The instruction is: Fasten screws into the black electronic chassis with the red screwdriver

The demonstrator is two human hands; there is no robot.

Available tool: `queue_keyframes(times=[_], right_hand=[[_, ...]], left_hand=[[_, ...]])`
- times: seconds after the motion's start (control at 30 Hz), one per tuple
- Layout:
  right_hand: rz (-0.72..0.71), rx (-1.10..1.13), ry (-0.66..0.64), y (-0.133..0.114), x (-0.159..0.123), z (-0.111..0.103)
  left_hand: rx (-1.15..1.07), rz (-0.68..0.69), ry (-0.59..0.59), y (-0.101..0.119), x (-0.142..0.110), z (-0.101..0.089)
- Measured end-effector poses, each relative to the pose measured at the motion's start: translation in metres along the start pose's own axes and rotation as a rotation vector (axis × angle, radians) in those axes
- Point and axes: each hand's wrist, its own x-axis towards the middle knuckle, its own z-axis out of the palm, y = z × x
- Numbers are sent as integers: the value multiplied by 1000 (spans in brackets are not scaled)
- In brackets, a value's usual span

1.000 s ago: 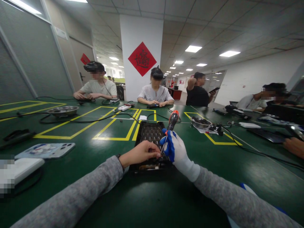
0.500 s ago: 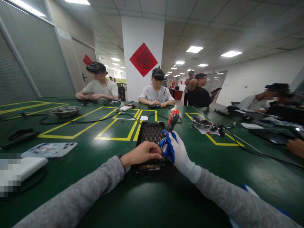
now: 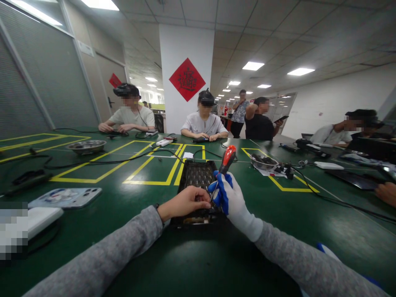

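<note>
Evidently, with the black casing (image 3: 183, 177) as the clock's centre, the green counter (image 3: 198, 260) is spreading at six o'clock between the grey sleeves (image 3: 123, 243), and a blue-and-white item (image 3: 329, 251) is lying at four, partly hidden. The casing is sitting straight ahead, its inside facing up. The gloved right hand (image 3: 230, 196) is gripping a screwdriver (image 3: 228, 159), its handle leaning toward one o'clock, its shaft pointing down into the casing's near right part. The bare left hand (image 3: 187, 201) is curling over the near half, thumb and fingertips meeting by the tip; I cannot tell whether they are pinching anything.

Opening seems done, since the inside is showing; work at the tip looks under way, and fingers are hiding what is left there. Raised walls are probably limiting the wrists, while green surface is giving the right arm room toward three. A phone (image 3: 66, 198) is lying at nine, well apart. Farther, metal bowls are standing at two (image 3: 262, 167) and ten (image 3: 86, 146); a co-worker (image 3: 204, 121) is sitting at twelve.
</note>
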Motion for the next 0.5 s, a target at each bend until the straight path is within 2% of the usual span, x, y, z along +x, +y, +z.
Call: queue_keyframes(times=[0.2, 0.4, 0.5], right_hand=[[45, -1, -29, -2, -1, -1], [10, -2, 7, -2, -1, -1], [22, -8, 11, -2, -1, -1]], left_hand=[[43, 94, -31, 3, 0, -4], [32, -4, 20, 4, 1, -3], [3, 31, 15, 3, 0, -3]])
